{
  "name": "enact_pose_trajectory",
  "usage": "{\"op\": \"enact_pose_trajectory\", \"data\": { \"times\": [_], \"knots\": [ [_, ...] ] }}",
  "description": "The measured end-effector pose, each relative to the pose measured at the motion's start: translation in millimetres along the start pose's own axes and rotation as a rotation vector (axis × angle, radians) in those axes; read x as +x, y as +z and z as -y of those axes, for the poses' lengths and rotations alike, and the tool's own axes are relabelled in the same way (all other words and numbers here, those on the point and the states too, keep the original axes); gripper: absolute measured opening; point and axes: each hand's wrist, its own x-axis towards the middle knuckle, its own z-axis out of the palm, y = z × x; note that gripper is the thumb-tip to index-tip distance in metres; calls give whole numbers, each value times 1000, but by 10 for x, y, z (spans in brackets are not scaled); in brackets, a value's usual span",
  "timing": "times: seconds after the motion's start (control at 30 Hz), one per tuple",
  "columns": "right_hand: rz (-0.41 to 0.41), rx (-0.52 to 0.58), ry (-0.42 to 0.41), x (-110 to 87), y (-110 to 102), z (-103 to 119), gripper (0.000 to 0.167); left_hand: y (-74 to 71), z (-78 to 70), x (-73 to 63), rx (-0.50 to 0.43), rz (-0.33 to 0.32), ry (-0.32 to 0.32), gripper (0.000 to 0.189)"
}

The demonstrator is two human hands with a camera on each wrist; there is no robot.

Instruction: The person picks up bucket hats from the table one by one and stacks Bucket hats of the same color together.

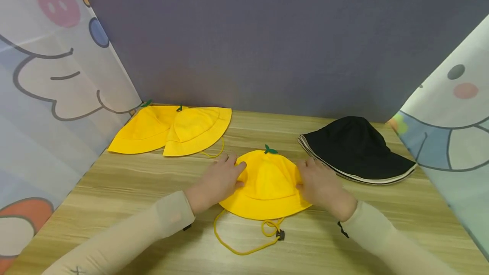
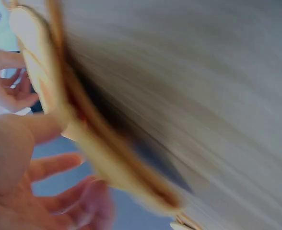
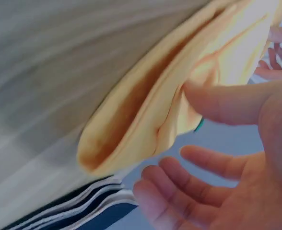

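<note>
A yellow bucket hat (image 1: 267,181) with a green sprout on its crown lies flat on the table, brim toward me. My left hand (image 1: 217,183) is at its left side, and my right hand (image 1: 322,186) at its right. In the left wrist view, the left thumb (image 2: 40,127) overlaps the hat's blurred edge while the other fingers spread loosely. The right thumb (image 3: 227,100) presses a dent into the yellow cloth, its fingers relaxed and apart from the hat. A yellow chin cord (image 1: 244,253) with a black toggle (image 1: 280,235) loops out in front of the brim.
Two more yellow hats, one (image 1: 139,133) partly under the other (image 1: 198,130), lie at the back left. Stacked black hats (image 1: 355,152) with pale edges sit right of my right hand. A grey panel (image 1: 259,46) stands behind, with cartoon-printed sheets (image 1: 49,139) at the sides.
</note>
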Motion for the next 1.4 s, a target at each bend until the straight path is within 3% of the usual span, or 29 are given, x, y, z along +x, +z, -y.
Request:
{"op": "enact_pose_trajectory", "data": {
  "times": [0.13,0.23,0.33,0.53,0.67,0.87,1.17,1.4],
  "knots": [
    [-12,-21,-103,-19,42,101,34,20,-53,-21,-63,81,-20,65],
    [14,-4,-131,-13,70,155,34,37,-75,-25,-70,119,-30,74],
    [12,10,-122,4,86,194,37,54,-86,-20,-52,126,-19,76],
    [77,-2,-108,-3,112,269,69,67,-118,11,-22,156,-27,76],
    [148,-46,-94,-26,140,295,66,38,-185,67,-11,227,-37,79],
    [235,-3,-46,-40,116,320,72,15,-274,129,40,297,-43,82],
    [244,18,-71,-4,61,368,80,31,-252,103,99,280,-17,80],
    [226,-17,-92,-17,85,334,79,-34,-221,92,57,260,19,69]
  ]
}}
